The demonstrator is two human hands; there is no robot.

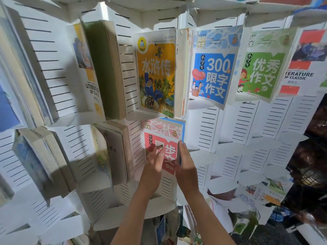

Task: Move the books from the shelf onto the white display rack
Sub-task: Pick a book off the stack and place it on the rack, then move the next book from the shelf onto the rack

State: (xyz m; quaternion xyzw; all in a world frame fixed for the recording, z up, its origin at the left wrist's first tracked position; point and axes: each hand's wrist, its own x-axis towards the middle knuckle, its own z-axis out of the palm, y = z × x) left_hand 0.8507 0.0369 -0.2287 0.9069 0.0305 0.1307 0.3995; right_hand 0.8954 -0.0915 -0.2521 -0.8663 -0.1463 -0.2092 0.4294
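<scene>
Both hands (155, 160) (185, 163) flat against pink book (163, 137) on white rack (210, 131)

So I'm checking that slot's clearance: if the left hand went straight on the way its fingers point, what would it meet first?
Probably the pink book: the left hand already lies over its cover with the fingers pointing up it. Depth is unclear, so contact can't be confirmed.

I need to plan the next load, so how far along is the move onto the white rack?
Done: the yellow tiger book, the blue 300 book and the green book already stand in upper pockets. In hand: the left hand and right hand are seating the pink book. Left: bare pockets on the white rack to the right; the shelf is out of view.
</scene>
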